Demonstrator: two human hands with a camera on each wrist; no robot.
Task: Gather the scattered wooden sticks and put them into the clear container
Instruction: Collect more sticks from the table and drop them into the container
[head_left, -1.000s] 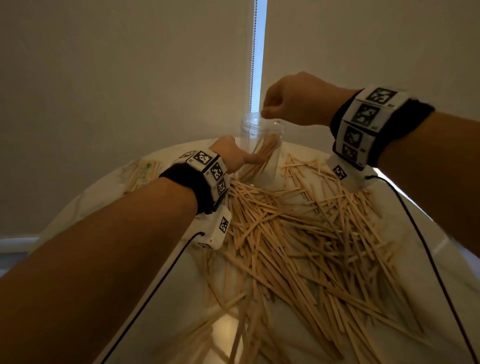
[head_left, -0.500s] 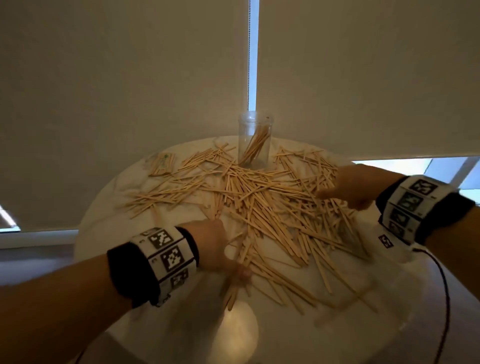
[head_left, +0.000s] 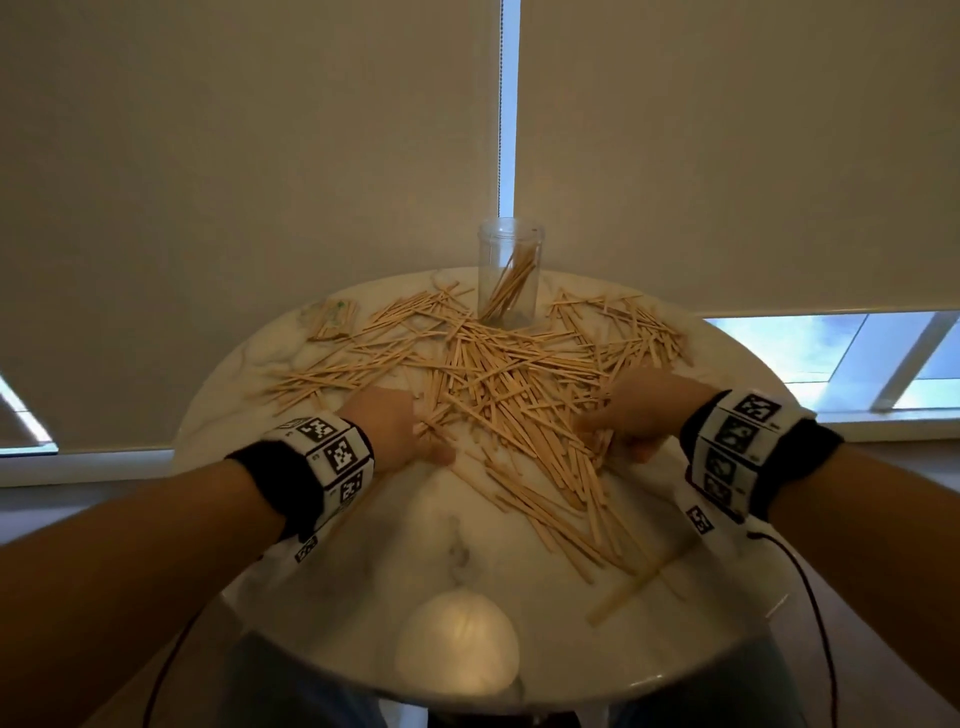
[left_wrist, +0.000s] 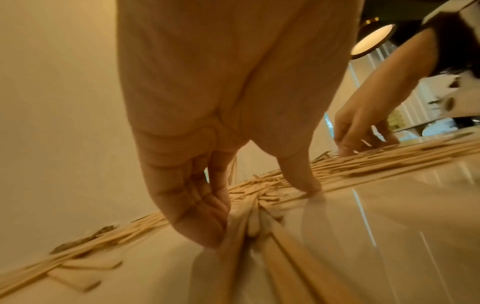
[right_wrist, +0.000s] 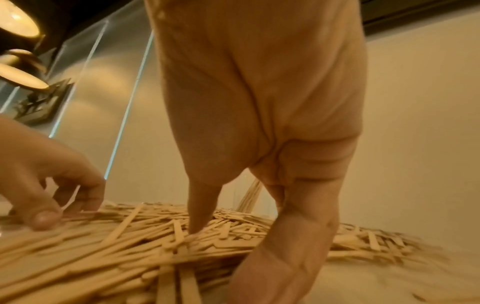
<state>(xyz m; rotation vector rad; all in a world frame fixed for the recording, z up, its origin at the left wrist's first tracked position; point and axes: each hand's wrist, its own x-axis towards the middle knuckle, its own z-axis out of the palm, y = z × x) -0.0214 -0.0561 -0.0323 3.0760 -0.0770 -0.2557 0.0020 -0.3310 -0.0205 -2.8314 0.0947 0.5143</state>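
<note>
My left hand (head_left: 387, 422) and right hand (head_left: 640, 410) sit at either side of the heap of wooden sticks (head_left: 498, 384) on the round counter (head_left: 467, 571). Left fingers (left_wrist: 202, 218) curl narrow, pinching a small bundle against the thumb; right fingers (right_wrist: 285, 236) curl down into the pile, but whether they have hold of any I cannot tell. The clear container (head_left: 510, 270) stands upright at the far edge, a few sticks leaning inside. These sticks look light, stiff and slick on the glossy top, likely to fan out; I'd squeeze a bundle at mid-length, ends aligned
</note>
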